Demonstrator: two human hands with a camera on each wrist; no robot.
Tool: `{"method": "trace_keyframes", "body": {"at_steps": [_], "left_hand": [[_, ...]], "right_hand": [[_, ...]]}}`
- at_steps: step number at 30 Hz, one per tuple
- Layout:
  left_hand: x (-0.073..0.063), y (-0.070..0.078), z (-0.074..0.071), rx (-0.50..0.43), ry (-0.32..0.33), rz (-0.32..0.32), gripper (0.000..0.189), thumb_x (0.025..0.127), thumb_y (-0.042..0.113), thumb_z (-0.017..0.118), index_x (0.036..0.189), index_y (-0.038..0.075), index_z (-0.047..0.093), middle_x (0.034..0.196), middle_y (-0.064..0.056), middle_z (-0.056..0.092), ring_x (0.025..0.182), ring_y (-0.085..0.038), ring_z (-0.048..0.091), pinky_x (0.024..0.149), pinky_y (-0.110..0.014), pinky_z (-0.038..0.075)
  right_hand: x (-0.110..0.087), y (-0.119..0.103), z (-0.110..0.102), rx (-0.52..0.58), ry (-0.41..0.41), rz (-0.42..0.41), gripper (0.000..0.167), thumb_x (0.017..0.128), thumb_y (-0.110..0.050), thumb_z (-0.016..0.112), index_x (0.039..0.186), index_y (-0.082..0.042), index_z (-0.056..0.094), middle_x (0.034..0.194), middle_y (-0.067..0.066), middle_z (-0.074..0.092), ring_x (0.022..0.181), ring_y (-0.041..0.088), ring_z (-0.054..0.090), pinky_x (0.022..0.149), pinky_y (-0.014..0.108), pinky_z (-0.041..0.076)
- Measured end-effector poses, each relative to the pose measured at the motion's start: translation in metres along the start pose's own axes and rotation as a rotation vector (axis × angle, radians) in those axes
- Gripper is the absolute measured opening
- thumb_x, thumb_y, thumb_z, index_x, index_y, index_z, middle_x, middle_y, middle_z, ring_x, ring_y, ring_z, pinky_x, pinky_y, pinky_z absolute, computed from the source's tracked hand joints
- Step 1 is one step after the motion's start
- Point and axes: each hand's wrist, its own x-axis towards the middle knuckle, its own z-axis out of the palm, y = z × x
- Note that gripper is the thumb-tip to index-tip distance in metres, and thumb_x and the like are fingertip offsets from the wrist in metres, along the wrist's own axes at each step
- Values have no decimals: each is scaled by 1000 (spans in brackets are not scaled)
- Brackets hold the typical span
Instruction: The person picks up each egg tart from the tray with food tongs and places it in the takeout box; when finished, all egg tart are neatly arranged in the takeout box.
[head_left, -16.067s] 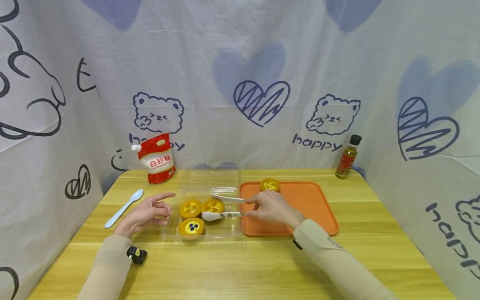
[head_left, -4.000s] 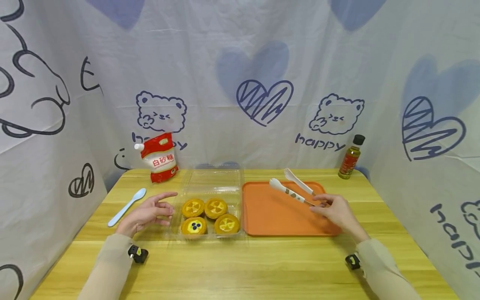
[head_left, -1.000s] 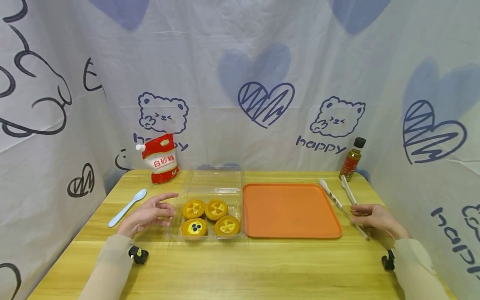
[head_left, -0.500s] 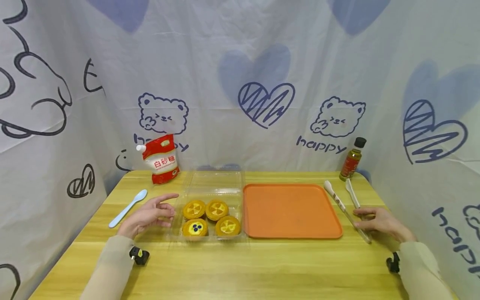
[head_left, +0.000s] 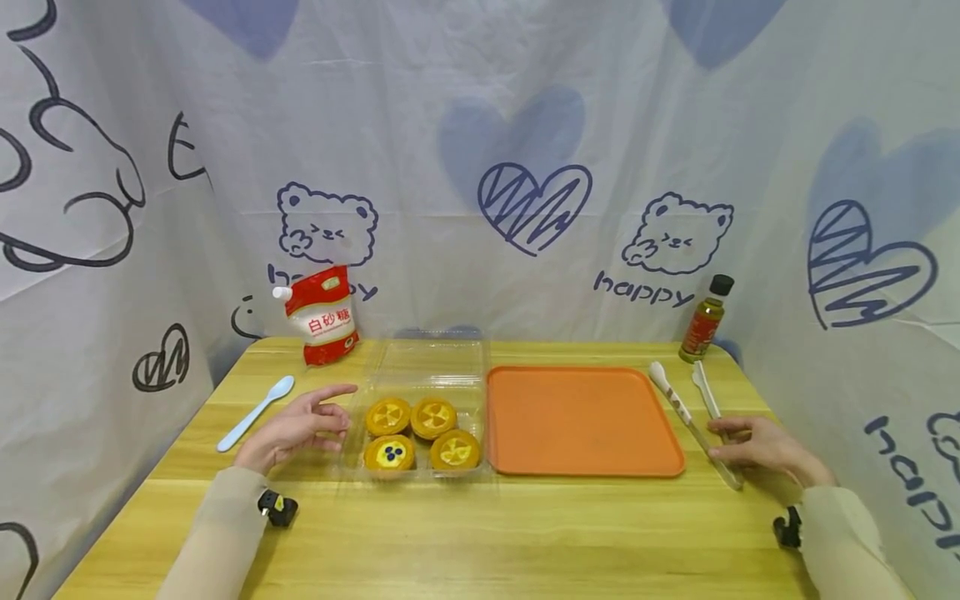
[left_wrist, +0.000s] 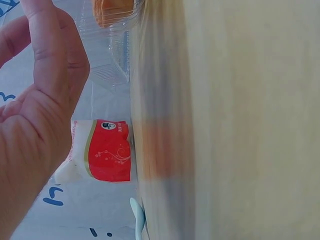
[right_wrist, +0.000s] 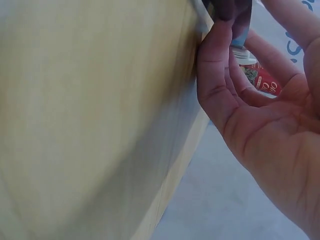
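My right hand holds the white-tipped tongs at the table's right side, fingers about their metal arms. The tongs lie low at the table with their tips apart, pointing away from me. In the right wrist view the right hand's fingers are bent, and most of the tongs are hidden. My left hand is loosely bent, holding nothing, just left of the clear plastic box. Inside the open box sit several egg tarts; one, a blueberry-topped tart, is at the front left.
An orange tray lies right of the box, bare. A light blue spoon lies left of my left hand. A red and white sugar bag stands at the back left, a black-capped bottle at the back right, near the tongs.
The tart that lay on the tray is now in the box at front right. The right hand has carried the tongs from the box, over the tray, to the table's right side. The left hand stayed put.
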Motion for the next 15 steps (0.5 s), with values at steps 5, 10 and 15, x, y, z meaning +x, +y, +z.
{"method": "trace_keyframes", "body": {"at_steps": [5, 10, 15], "left_hand": [[1, -2, 0, -7, 3, -5, 76, 95, 3, 60, 156, 5, 15, 97, -7, 62, 80, -16, 64, 73, -33, 60], [1, -2, 0, 9, 3, 1, 77, 95, 4, 60, 156, 4, 14, 97, -7, 62, 80, -16, 63, 73, -33, 60], [3, -1, 0, 49, 28, -2, 71, 96, 3, 57, 156, 6, 18, 97, -9, 63, 78, -16, 62, 71, -33, 59]], "right_hand": [[0, -2, -2, 3, 17, 27, 72, 86, -29, 76, 138, 10, 46, 125, 29, 58, 99, 23, 59, 75, 29, 55], [0, -6, -1, -16, 77, -16, 67, 88, -29, 74, 138, 7, 48, 130, 31, 52, 104, 28, 55, 73, 30, 53], [1, -18, 2, -65, 146, -94, 59, 88, -27, 74, 134, 3, 55, 125, 26, 57, 97, 20, 53, 71, 24, 48]]}}
